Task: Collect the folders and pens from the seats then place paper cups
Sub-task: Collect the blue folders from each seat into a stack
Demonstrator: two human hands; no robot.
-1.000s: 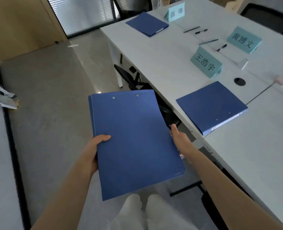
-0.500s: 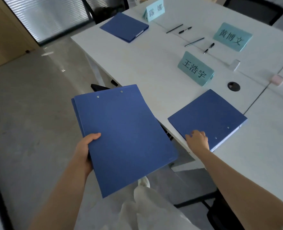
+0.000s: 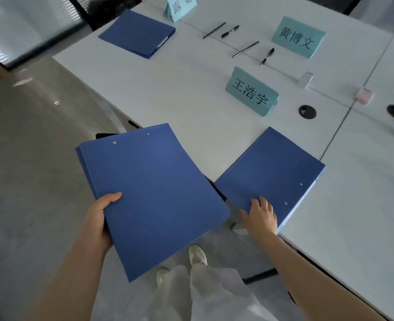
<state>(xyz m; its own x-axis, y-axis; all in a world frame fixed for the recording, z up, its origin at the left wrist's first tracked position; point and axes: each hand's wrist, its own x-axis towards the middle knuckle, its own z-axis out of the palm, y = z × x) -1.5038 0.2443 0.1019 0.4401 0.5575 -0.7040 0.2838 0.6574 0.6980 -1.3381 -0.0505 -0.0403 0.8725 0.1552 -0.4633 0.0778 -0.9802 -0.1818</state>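
My left hand (image 3: 98, 220) grips a stack of blue folders (image 3: 154, 195) by its left edge, thumb on top and fingers underneath, held over the floor beside the white table (image 3: 179, 89). My right hand (image 3: 259, 215) lies with its fingers on the near corner of a second blue folder (image 3: 270, 167), which lies at the table's near edge. A third blue folder (image 3: 137, 33) lies at the table's far left corner. Several pens lie further back: a thin one (image 3: 214, 30), a black one (image 3: 230, 31), another thin one (image 3: 245, 49) and another black one (image 3: 267, 57).
Three teal name cards stand on the table, at the centre (image 3: 251, 92), far right (image 3: 299, 37) and far back (image 3: 179, 6). Two round cable holes (image 3: 307, 111) and small blocks (image 3: 305, 79) sit to the right. A black chair (image 3: 112, 5) stands at the far end. My feet (image 3: 198, 254) are on grey floor.
My right hand left the held stack and reached to the folder at the table's edge, where it now lies on the near corner. The view moved closer to the table.
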